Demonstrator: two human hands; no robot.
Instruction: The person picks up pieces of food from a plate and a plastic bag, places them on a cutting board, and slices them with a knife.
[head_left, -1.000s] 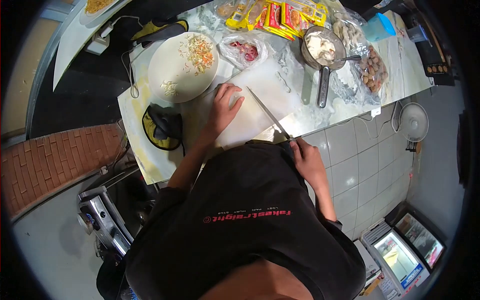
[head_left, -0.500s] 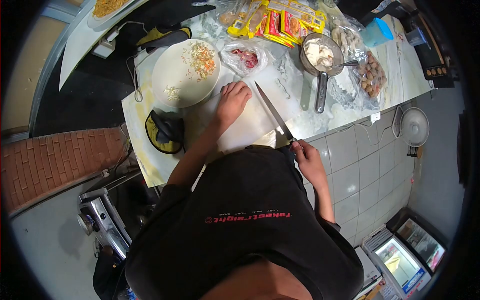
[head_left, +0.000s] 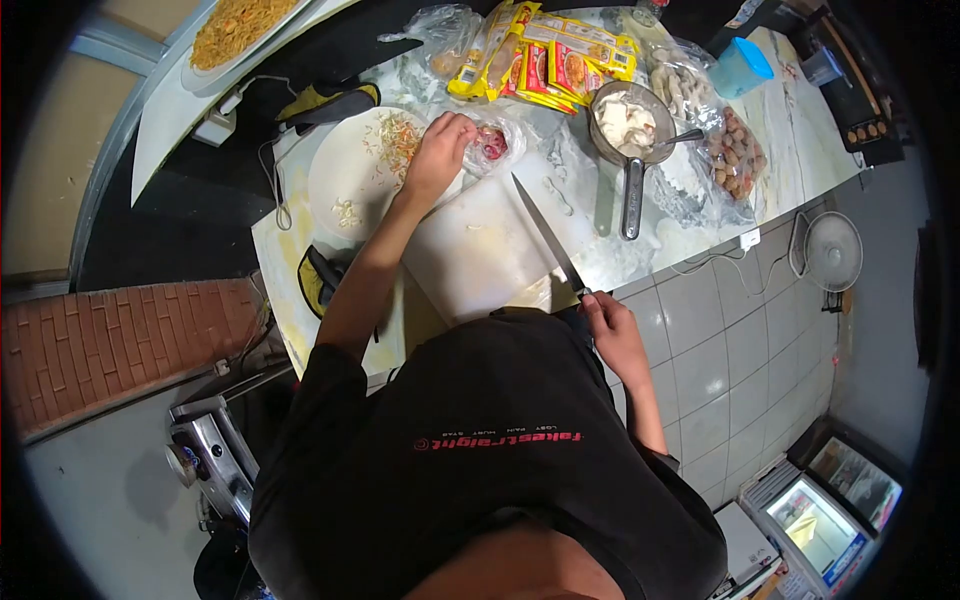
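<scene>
My right hand [head_left: 612, 328] is closed round the handle of a long kitchen knife [head_left: 547, 235], its blade slanting over the right side of a white cutting board [head_left: 470, 255]. My left hand [head_left: 440, 155] is above the right edge of a large white plate [head_left: 335, 185], its fingers curled beside a clear plastic bag of red pieces [head_left: 492, 143]. Whatever those fingers hold, if anything, is hidden. Shredded white and orange vegetables [head_left: 395, 138] lie on the plate, partly behind the hand. A few pale scraps rest on the board.
A pan of white food [head_left: 628, 125] with a spoon stands to the right. Behind are yellow and red packets [head_left: 560, 70], a bag of brown balls [head_left: 735, 155] and a blue-lidded container [head_left: 742, 68]. A black and yellow oven mitt [head_left: 318, 280] lies left, near a cable.
My left hand has moved from the cutting board up to the bag of red pieces, uncovering the board. My right hand keeps the knife in nearly the same place.
</scene>
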